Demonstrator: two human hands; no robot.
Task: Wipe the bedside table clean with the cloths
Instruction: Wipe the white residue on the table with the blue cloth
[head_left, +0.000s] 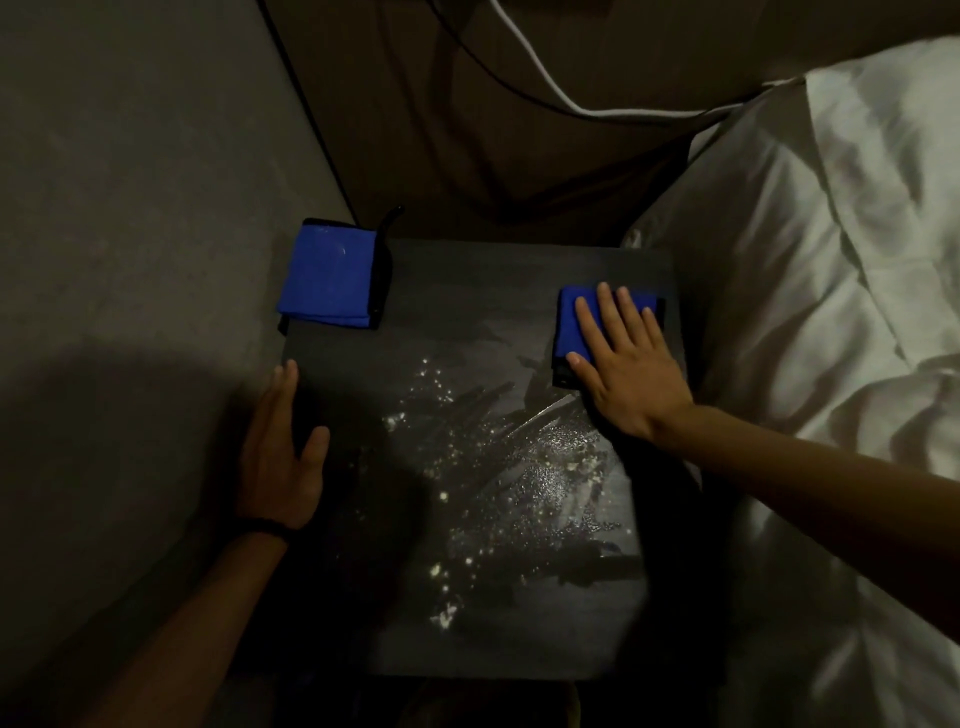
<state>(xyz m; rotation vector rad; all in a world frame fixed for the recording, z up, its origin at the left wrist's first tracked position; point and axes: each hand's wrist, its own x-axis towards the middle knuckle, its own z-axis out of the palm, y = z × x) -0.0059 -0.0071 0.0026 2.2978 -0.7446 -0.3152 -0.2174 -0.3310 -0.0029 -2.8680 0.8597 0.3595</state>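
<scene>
right hand: flat, pressing blue cloth on tabletop | left hand: flat, empty, at tabletop's left edge | second cloth: tabletop's far-left corner

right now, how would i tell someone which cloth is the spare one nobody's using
Find the dark bedside table beside the white bedding. At its far left corner lies a folded blue cloth, partly overhanging the edge. Unlike the other blue cloth, which the right hand presses flat, nothing touches it.
</scene>
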